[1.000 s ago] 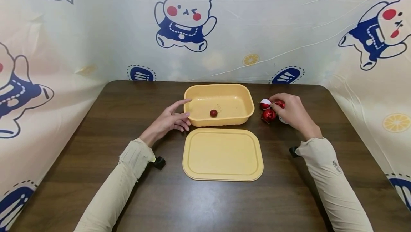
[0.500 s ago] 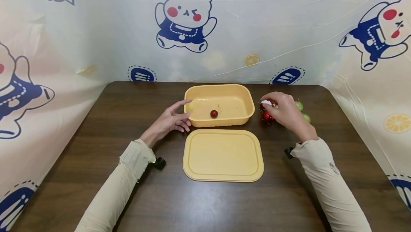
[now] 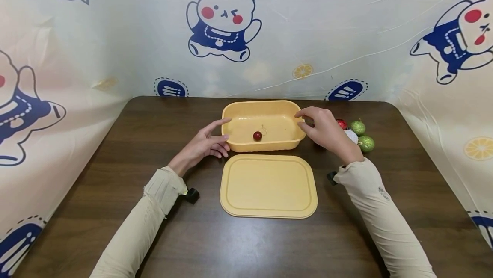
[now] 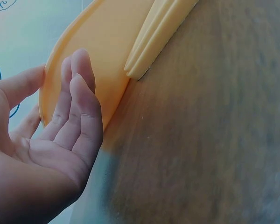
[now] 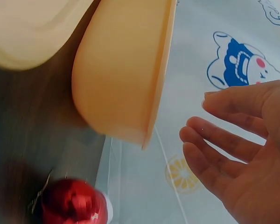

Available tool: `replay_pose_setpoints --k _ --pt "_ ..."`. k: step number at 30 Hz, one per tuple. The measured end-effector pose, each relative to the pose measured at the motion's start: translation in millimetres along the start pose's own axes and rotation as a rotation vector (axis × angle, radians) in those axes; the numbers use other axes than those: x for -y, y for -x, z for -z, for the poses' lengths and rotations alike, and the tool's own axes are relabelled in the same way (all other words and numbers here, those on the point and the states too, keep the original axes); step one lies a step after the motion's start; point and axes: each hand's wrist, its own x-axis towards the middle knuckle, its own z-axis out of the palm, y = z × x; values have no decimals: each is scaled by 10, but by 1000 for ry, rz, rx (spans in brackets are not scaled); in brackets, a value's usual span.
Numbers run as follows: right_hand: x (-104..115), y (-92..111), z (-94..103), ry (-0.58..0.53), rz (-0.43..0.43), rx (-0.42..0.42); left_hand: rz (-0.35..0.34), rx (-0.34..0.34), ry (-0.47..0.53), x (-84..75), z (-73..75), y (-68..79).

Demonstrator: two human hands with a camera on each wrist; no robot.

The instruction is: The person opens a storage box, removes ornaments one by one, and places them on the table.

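A yellow plastic box (image 3: 265, 146) stands at the back of the table, holding a small dark red Christmas ball (image 3: 257, 136) with a thin gold loop beside it. My left hand (image 3: 200, 144) touches the box's left end with extended fingers; in the left wrist view the other fingers bend loosely in the air. Over the box's right end, my right hand (image 3: 325, 128) has its fingers loosely bent. Nothing shows between them in the right wrist view, where a shiny red Christmas ball (image 5: 74, 201) lies below, a white patch behind it.
To the right lie two green glitter balls (image 3: 358, 128), a white ball (image 3: 351, 136) and another red ball (image 3: 341, 123), partly behind my right hand. The yellow lid (image 3: 268, 186) lies flat in front of the box. A printed cloth (image 3: 269, 25) hangs behind the table (image 3: 265, 243).
My right hand has moved left from the group of balls to the box's right end, uncovering the white and green balls. My left hand stays at the box's left end.
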Motion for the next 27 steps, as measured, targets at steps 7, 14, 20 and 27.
replay_pose_setpoints --k 7,14,20,27 --pt "72 -115 -147 -33 -4 43 2 0 0 11 5 0" --pt "148 -210 -258 -70 2 93 1 -2 13 12 5 -2" --pt "224 -303 -354 -73 18 117 1 -3 9 4 4 7" --pt "327 -415 -496 -91 64 157 1 0 19 -9 -5 20"
